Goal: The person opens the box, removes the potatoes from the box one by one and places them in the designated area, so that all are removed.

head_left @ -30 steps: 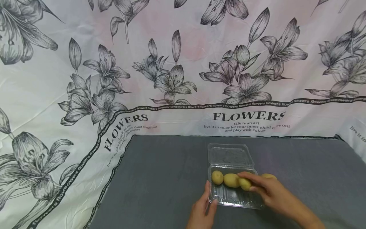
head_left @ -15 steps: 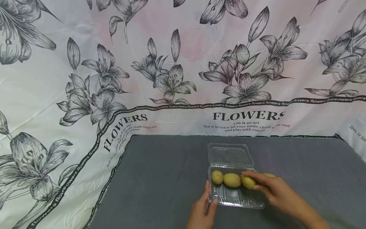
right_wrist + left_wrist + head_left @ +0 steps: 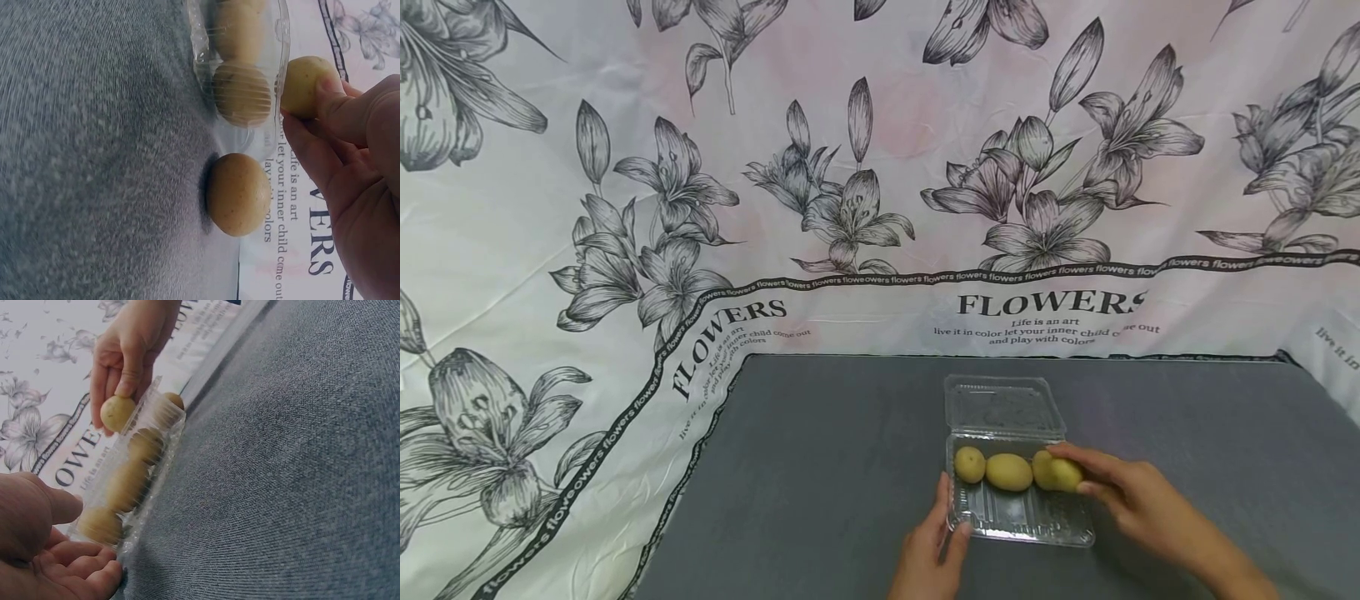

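Observation:
A clear plastic clamshell container (image 3: pixel 1007 521) lies on the grey tabletop, its lid (image 3: pixel 1003 407) folded back. Along its rear side sit a round potato (image 3: pixel 970 465), a longer potato (image 3: pixel 1009 472) and a third potato (image 3: pixel 1042 469), partly covered. My right hand (image 3: pixel 1138 500) pinches another potato (image 3: pixel 305 87) between thumb and fingers, held just above the container's right end. At the left front corner my left hand (image 3: pixel 928 546) holds the container's edge, thumb in front and fingers along the side. One more potato (image 3: pixel 239 195) rests on the table beside the container, hidden behind the right hand in the head view.
A white cloth (image 3: pixel 865 321) printed with lilies and lettering hangs behind and to the left of the grey tabletop (image 3: pixel 820 467). The lid reaches back toward the cloth's lower edge.
My right hand has moved rightward with its potato, away from the middle potato, and uncovers the third potato in the container. The left hand stays put at the corner.

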`<state>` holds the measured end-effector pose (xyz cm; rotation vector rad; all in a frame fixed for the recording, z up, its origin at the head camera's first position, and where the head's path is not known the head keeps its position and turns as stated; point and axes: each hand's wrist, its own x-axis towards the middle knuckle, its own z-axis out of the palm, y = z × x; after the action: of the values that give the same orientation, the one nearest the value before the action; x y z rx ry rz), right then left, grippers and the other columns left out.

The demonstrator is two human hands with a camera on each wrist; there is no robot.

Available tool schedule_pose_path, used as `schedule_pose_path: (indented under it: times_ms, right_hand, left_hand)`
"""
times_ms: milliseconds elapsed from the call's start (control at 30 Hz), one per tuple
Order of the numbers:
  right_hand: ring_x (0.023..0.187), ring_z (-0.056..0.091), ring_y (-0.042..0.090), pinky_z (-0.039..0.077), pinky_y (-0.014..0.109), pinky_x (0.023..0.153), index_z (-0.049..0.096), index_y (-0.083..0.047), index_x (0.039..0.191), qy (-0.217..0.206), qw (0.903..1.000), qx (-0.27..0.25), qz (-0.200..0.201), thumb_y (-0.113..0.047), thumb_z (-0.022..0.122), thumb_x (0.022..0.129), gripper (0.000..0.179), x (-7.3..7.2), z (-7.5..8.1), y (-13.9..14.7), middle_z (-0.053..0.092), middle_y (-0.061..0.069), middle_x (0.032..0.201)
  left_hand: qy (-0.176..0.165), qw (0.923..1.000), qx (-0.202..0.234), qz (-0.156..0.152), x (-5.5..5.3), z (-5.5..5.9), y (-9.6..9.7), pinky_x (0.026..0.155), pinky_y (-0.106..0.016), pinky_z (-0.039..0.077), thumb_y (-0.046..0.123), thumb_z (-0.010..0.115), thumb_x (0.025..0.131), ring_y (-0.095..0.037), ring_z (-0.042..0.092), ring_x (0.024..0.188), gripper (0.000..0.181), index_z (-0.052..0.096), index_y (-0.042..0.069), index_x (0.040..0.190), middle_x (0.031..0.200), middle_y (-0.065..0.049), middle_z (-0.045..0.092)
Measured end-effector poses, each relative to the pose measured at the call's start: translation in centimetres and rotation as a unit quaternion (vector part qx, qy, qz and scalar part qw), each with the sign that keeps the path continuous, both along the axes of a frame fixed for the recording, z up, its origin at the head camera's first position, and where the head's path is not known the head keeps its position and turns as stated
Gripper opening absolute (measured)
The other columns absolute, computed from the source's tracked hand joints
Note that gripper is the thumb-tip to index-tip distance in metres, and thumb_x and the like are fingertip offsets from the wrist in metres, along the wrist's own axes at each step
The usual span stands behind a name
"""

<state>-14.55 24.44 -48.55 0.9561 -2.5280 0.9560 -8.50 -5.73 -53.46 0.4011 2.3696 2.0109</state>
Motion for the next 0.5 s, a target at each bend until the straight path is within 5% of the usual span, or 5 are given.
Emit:
schedule_pose_path:
  times_ms: [267, 500]
  right_hand:
    - [0.121, 0.065, 0.008, 0.043, 0.001, 0.1, 0.065, -0.018, 0.145, -0.012, 0.9997, 0.015, -0.015, 0.007, 0.079, 0.087, 0.065, -0.12, -0.15, 0.61, 0.074, 0.006, 0.134]
    - [0.12, 0.065, 0.007, 0.043, 0.001, 0.1, 0.065, -0.022, 0.145, -0.008, 0.9997, 0.013, -0.019, 0.008, 0.08, 0.086, 0.068, -0.19, -0.16, 0.84, 0.074, 0.006, 0.133]
  left_hand:
    - [0.005, 1.0, 0.004, 0.001, 0.02, -0.1, 0.03, 0.115, -0.015, 0.034, 0.019, 0.06, 0.11, -0.032, 0.039, 0.147, 0.067, 0.029, -0.011, 0.161, 0.162, -0.029, 0.036]
    - [-0.019, 0.9998, 0.001, -0.002, 0.09, 0.12, 0.08, 0.119, -0.032, 0.038, 0.019, 0.06, 0.11, -0.034, 0.038, 0.148, 0.068, 0.027, -0.008, 0.162, 0.164, -0.026, 0.035]
